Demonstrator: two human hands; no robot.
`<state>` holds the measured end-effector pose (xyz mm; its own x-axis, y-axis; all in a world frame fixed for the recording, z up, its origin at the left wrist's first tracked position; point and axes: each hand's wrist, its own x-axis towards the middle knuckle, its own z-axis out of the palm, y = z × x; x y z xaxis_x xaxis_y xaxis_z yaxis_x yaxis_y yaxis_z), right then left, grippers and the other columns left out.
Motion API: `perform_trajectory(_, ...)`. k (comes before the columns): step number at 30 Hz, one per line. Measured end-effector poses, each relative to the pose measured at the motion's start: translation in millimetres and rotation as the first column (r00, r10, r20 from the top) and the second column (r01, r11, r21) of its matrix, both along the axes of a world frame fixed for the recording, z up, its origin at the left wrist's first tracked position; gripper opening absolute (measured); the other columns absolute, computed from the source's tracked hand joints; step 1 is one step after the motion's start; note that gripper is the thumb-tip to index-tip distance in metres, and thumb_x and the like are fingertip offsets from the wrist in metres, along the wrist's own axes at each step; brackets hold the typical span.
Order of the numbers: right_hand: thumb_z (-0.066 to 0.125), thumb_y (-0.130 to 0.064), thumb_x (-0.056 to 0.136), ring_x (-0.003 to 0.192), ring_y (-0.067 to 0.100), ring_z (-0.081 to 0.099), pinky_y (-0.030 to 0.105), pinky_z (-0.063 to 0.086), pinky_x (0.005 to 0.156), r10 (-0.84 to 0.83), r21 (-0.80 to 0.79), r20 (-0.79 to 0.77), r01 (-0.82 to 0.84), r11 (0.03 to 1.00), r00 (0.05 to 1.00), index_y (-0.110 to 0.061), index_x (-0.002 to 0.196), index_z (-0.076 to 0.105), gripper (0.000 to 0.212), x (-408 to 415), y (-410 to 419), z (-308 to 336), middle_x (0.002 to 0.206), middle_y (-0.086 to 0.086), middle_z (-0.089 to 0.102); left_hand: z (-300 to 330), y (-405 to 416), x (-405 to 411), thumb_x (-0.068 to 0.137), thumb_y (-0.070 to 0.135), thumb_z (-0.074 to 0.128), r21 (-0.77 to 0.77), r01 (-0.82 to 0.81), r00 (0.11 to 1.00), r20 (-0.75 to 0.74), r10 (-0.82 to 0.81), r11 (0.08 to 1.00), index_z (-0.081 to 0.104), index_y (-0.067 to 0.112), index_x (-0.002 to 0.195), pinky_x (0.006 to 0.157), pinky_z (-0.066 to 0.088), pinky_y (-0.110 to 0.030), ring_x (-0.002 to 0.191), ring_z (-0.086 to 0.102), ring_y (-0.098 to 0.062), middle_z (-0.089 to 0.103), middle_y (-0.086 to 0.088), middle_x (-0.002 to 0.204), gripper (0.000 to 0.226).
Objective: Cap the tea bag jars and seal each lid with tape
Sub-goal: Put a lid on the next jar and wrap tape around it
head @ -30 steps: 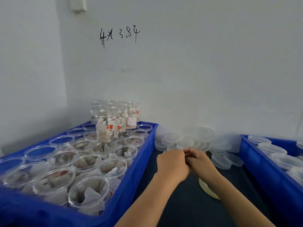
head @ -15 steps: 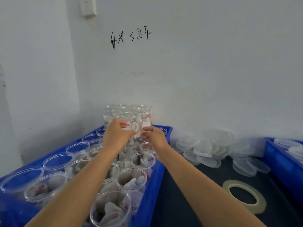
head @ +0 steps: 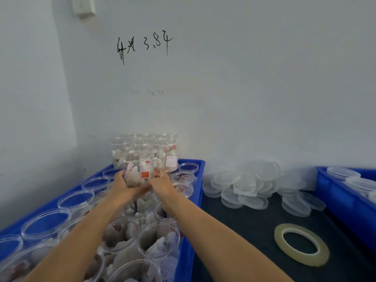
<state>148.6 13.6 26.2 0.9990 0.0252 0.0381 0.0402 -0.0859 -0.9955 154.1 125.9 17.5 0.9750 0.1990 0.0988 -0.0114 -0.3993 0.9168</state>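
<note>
The blue crate on the left of the bench is holding many open jars of tea bags, with capped ones stacked at its far end; judging by this, a finished jar is being set on that stack, both hands cupping its lower sides; the left hand and right hand are each curling their fingers round it; next seems to call for a loose lid and the tape roll lying near.
</note>
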Motion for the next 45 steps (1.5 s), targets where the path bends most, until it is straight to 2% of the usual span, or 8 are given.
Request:
perform_trajectory(3,0.053,-0.001,0.093,0.126,0.025,0.045,0.032,0.043,0.1,0.052,0.0,0.038,-0.052,0.999,0.998,-0.011,0.146,0.029,0.059,-2.3,0.1,-6.2,0.14,0.013,0.044,2.0,-1.4,-2.8,0.077,0.013,0.08,-0.01,0.036,0.999,0.012,-0.036,0.999,0.017,0.014,0.151,0.101,0.045,-0.047,0.127,0.048,-0.038,0.038,-0.021,0.147,0.098)
perform_trajectory(8,0.044,0.014,0.086,0.104,0.013,0.052,0.016,0.051,0.071,0.036,0.086,0.203,-0.055,0.995,0.978,-0.017,0.145,0.027,0.069,-20.2,-17.8,3.1,0.114,-0.002,0.048,21.0,-20.6,-15.7,0.078,0.012,0.079,0.029,0.07,0.986,0.15,-0.073,0.997,0.023,0.019,0.145,0.088,0.055,-0.044,0.119,0.053,-0.036,0.041,-0.02,0.14,0.088)
perform_trajectory(12,0.047,0.013,0.087,0.118,0.019,0.053,0.023,0.055,0.083,-0.071,0.151,0.357,0.017,0.988,0.931,-0.02,0.148,0.023,0.074,-54.1,-58.1,12.4,0.14,0.007,0.042,48.5,-60.7,-42.5,0.075,0.021,0.082,0.046,0.191,0.94,0.281,-0.196,0.981,0.014,0.027,0.151,0.069,0.05,-0.022,0.119,0.049,-0.025,0.035,-0.014,0.144,0.102)
perform_trajectory(18,0.052,0.011,0.088,0.119,0.024,0.057,0.035,0.057,0.085,-0.28,0.257,0.492,0.17,0.951,0.824,-0.018,0.142,0.033,0.065,-120.1,-152.5,6.7,0.134,0.012,0.05,57.4,-158.4,-96.8,0.08,0.033,0.077,0.074,0.452,0.847,0.278,-0.454,0.889,0.01,0.038,0.149,0.044,0.043,-0.004,0.095,0.045,-0.006,0.03,-0.001,0.136,0.096)
perform_trajectory(26,0.045,0.008,0.091,0.081,0.004,0.068,0.015,0.05,0.059,-0.328,0.169,0.33,0.287,0.943,0.885,-0.031,0.121,0.049,0.05,-170.3,-229.0,-53.9,0.106,-0.002,0.068,-30.7,-239.6,-136.3,0.083,0.05,0.069,-0.044,0.523,0.851,0.074,-0.519,0.851,0.006,0.053,0.143,0.089,0.046,-0.027,0.117,0.047,-0.021,0.026,-0.004,0.133,0.086)
perform_trajectory(31,0.05,0.012,0.087,0.091,0.017,0.069,0.03,0.058,0.073,-0.341,0.159,0.199,0.313,0.936,0.919,-0.025,0.123,0.046,0.052,-163.3,-253.4,-89.0,0.107,0.005,0.066,-78.9,-259.8,-116.0,0.078,0.038,0.078,-0.105,0.587,0.809,0.06,-0.585,0.802,0.017,0.042,0.149,0.094,0.053,-0.032,0.11,0.058,-0.016,0.045,-0.006,0.133,0.094)
perform_trajectory(35,0.051,0.015,0.086,0.101,0.012,0.066,0.027,0.054,0.086,-0.356,0.093,0.183,0.345,0.934,0.916,-0.022,0.124,0.045,0.054,-152.7,-261.2,-104.7,0.114,0.004,0.064,-102.5,-267.1,-92.9,0.071,0.036,0.083,-0.104,0.615,0.788,0.051,-0.613,0.782,0.02,0.045,0.147,0.07,0.046,-0.011,0.105,0.054,-0.005,0.043,0.0,0.132,0.099)
perform_trajectory(45,0.042,0.023,0.076,0.105,0.008,0.064,0.031,0.053,0.092,-0.364,-0.012,0.217,0.375,0.927,0.906,-0.033,0.121,0.05,0.072,-126.8,-258.9,-133.6,0.112,-0.005,0.067,-140.8,-265.3,-66.2,0.058,0.043,0.09,-0.113,0.542,0.836,0.175,-0.52,0.833,0.032,0.049,0.131,0.086,0.055,-0.033,0.101,0.053,-0.005,0.043,0.007,0.117,0.093)
